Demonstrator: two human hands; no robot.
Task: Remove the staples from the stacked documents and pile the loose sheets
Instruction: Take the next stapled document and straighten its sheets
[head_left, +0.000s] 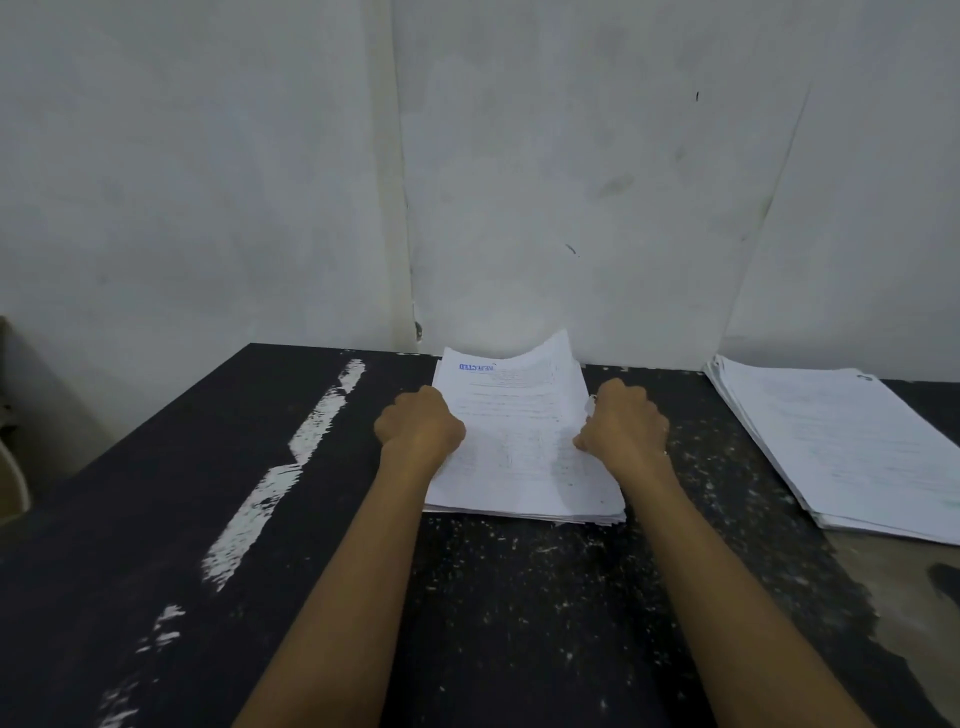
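Note:
A stack of white printed documents (519, 441) lies in the middle of the black table, its top page bearing a blue stamp at the far end. The far edge of the upper sheets curls upward. My left hand (418, 421) grips the left edge of the stack with curled fingers. My right hand (623, 423) grips the right edge, its fingers curled round the paper there. A second pile of white sheets (841, 441) lies flat at the right of the table, apart from both hands.
The black table (208, 467) is worn, with white scraped streaks on the left and speckles in the middle. A grey-white wall (519, 182) stands right behind the stack. A pale object (13, 478) shows at the left edge, off the table.

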